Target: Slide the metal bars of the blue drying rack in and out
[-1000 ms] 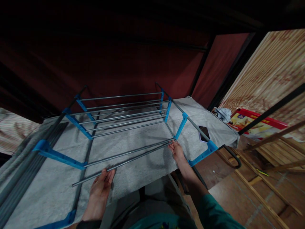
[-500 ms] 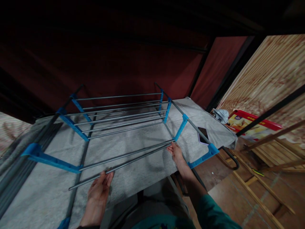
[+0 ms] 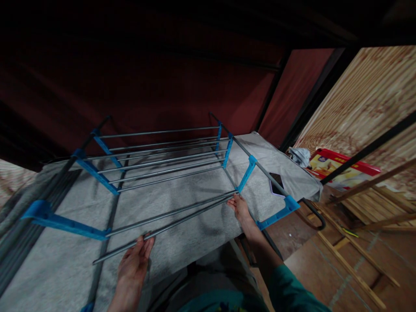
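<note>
A loose grey metal tube [image 3: 182, 222] slants across the near side of a rack lying on its side. My left hand [image 3: 134, 260] grips it near its free left end, thumb and fingers closed round it. By the tube's other end my right hand [image 3: 238, 207] pinches it, close to a blue plastic bracket [image 3: 247, 174]. Another tube [image 3: 169, 212] runs just behind, its left end at a second blue bracket [image 3: 71, 225]. Farther back, several crossbars [image 3: 162, 162] span between blue brackets on dark side poles.
The rack lies on a grey cloth-covered surface [image 3: 182, 255]. More tubes [image 3: 35, 216] are bundled at the left. A phone [image 3: 277, 184] lies right of the rack. Beyond are a crumpled cloth [image 3: 299, 157], a red and yellow box [image 3: 344, 168] and a wooden frame [image 3: 351, 260] on the tiled floor.
The left side of the rack and the tube's left end appear slightly farther left and lower. Both hands keep their hold on the tube.
</note>
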`<state>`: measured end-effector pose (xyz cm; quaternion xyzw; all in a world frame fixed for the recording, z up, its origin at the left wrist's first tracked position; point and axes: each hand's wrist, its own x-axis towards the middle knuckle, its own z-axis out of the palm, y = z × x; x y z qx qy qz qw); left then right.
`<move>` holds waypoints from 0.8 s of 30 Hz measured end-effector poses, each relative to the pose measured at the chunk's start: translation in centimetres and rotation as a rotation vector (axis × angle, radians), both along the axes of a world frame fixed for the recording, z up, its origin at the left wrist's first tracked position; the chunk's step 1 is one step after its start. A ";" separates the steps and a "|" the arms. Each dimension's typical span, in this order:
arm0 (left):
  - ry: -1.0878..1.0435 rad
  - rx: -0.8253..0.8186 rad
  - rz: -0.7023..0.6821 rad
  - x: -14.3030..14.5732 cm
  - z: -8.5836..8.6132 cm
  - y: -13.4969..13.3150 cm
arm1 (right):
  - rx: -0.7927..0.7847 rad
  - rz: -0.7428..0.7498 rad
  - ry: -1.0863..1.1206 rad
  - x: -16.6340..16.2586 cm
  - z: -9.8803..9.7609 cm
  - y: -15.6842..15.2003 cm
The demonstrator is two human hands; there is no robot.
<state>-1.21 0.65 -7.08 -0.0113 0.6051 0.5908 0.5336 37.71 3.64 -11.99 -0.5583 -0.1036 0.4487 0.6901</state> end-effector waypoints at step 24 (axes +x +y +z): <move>-0.060 0.004 0.016 -1.1 -0.7 -0.2 | 0.071 -0.138 -0.060 -0.3 2.3 -1.5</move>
